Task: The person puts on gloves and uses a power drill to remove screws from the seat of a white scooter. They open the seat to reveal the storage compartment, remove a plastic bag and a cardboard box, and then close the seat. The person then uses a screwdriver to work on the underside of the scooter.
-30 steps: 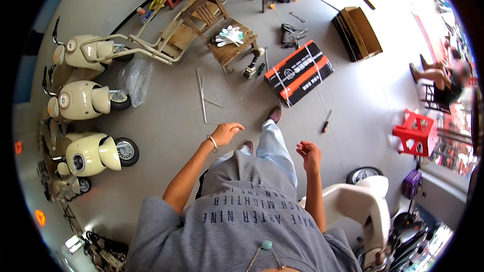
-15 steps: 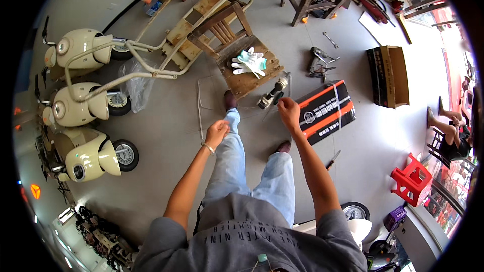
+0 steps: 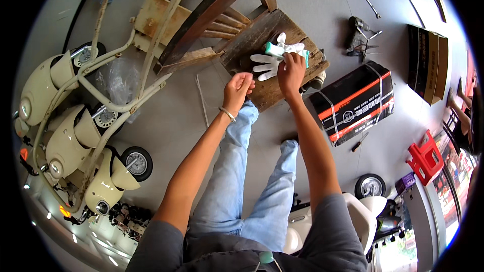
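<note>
Right hand [image 3: 291,68] reaches out over the chair seat, fingers curled down onto the white gloves [image 3: 275,58] — it touches or pinches the upper glove near its teal cuff; exact grip can't be told. Left hand [image 3: 238,89] hovers just beside, lower-left of the gloves, fingers bunched together w/ thumb against them, holding nothing that shows. A thin bracelet [image 3: 228,115] sits on the left wrist.

The gloves lie in a small pile on the worn wooden chair [image 3: 262,30], near the middle of the seat, fingers splayed toward the left. The chair's dark back rails rise up-left, and a pale, rusty tube frame [image 3: 146,75] leans across them toward the left.

Below the hands — the person's legs in light-blue jeans [image 3: 237,181], standing on the grey floor [image 3: 176,121]. A thin rod [image 3: 201,99] lies on the floor left of the left hand.

Right of the chair, just beside the seat edge, stands a black box w/ orange stripes [image 3: 355,102], strapped w/ white bands. A screwdriver [image 3: 360,142] lies near its lower corner. Farther up-right: a cluster of tools [image 3: 360,35] and a wrench [image 3: 372,6] on the floor, then an open brown carton [image 3: 427,65]. A red stool [image 3: 426,157] stands at far right, well apart.

At far left, three cream scooters [image 3: 65,146] are parked in a row, w/ a clear plastic bag [image 3: 120,78] between them and the frame. A white scooter [image 3: 353,216] is by the person's right side.
</note>
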{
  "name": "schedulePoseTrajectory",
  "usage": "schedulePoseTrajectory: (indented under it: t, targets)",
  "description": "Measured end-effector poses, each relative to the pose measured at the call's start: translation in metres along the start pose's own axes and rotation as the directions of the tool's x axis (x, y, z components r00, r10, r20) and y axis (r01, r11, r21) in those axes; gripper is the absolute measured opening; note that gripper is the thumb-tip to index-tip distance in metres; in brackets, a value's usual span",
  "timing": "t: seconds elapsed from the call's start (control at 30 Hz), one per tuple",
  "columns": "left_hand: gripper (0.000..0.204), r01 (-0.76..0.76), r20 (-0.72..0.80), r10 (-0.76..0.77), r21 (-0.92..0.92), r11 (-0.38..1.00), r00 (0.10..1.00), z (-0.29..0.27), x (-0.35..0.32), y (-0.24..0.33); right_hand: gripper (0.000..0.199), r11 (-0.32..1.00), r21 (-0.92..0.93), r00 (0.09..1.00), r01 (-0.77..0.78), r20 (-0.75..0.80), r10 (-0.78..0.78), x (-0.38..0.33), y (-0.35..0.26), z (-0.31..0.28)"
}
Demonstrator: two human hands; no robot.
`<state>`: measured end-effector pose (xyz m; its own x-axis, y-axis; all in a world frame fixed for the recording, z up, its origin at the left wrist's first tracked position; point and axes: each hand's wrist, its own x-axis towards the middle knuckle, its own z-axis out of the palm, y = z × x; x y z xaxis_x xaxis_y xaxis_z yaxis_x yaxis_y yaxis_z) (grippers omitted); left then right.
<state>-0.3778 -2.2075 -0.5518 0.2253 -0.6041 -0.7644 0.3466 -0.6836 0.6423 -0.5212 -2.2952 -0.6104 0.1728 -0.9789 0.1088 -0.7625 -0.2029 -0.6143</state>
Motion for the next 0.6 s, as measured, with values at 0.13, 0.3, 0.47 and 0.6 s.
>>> schedulePoseTrajectory:
  t: [0.13, 0.3, 0.47, 0.6]
  targets:
    - [0.036, 0.179, 0.230, -0.128, -0.217, 0.960, 0.965, 0.019, -0.024, 0.032, 0.033, 0.970, 0.241, 0.982, -0.004, 0.184, -0.042, -0.045, -0.051, -0.062]
    - [0.027, 0.097, 0.039, -0.089, -0.411, 0.907, 0.995, -0.006, -0.014, 0.011, 0.022, 0.782, 0.448, 0.900, -0.433, 0.171, 0.401, -0.042, -0.009, -0.047]
    - [0.031, 0.106, 0.125, -0.060, -0.405, 0.908, 0.990, -0.015, -0.018, 0.045, 0.039, 0.719, -0.083, 0.710, -0.690, 0.118, 0.694, -0.007, 0.084, -0.003]
    - [0.026, 0.026, 0.094, 0.014, -0.404, 0.914, 0.995, -0.012, -0.036, 0.061, 0.025, 0.711, 0.270, 0.750, -0.650, 0.077, 0.657, -0.003, 0.065, -0.022]
